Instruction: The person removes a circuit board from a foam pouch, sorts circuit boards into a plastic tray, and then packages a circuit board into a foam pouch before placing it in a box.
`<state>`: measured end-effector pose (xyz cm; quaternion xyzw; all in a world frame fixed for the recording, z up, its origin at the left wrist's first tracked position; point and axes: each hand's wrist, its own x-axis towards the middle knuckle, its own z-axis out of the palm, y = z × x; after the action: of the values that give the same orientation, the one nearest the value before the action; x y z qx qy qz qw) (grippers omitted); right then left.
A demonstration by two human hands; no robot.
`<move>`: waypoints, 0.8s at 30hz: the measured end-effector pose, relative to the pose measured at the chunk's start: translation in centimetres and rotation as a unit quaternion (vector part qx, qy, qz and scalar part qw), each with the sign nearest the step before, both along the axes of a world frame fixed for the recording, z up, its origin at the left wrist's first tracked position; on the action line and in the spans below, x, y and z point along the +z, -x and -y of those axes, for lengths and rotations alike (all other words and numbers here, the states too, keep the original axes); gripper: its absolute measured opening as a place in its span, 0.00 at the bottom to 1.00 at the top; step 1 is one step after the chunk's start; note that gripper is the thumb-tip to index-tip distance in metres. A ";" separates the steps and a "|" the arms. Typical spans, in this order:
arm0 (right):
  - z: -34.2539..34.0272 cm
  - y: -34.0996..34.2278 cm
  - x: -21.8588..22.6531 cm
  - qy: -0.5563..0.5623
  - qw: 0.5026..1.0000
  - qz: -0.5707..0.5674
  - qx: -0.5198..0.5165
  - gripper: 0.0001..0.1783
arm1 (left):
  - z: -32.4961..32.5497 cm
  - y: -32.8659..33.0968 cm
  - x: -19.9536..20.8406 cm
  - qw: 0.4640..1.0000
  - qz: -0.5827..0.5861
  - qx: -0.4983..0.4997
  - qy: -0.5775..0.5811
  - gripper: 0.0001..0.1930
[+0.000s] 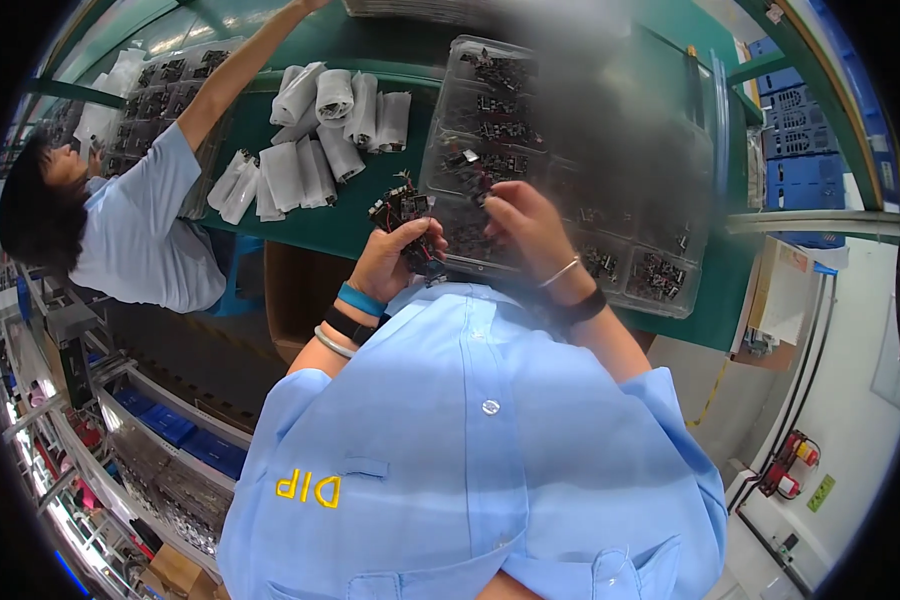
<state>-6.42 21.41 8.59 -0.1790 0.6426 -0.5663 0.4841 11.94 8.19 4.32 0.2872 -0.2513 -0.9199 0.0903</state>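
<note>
My left hand [393, 255] is closed around a bunch of small black circuit boards [402, 207] with thin red and black wires, just off the near left edge of a clear plastic tray. Over that compartmented tray [433, 150], the fingertips of my right hand [530, 225] pinch a small circuit board [476, 183] with a bright metal part. More dark boards [500, 72] lie in the tray's compartments. A hazy smear in the picture hides much of the tray's right side.
Several rolls in white wrapping [290, 178] lie on the green table [310, 229] at the left. A co-worker [140, 220] in a light blue shirt reaches across at far left, beside more filled trays [165, 95]. Blue crates [805, 185] stand at far right.
</note>
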 end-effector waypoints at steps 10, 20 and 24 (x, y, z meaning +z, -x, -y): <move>-1.7 0.5 -5.2 -0.028 0.883 -0.421 0.207 0.15 | 1.1 -3.1 0.0 0.987 0.026 0.155 -0.035 0.14; -0.6 -0.6 -4.6 -0.158 0.795 -0.562 0.166 0.09 | -0.4 -2.0 1.6 0.990 0.016 0.137 -0.021 0.11; -0.5 -1.1 -5.0 -0.150 0.768 -0.606 0.141 0.08 | -0.8 -1.5 2.2 0.991 0.007 0.136 -0.012 0.11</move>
<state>-5.30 21.89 3.62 -0.4990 0.8467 -0.1615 0.0890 13.40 8.96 6.48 0.3264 -0.2000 -0.8998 0.2092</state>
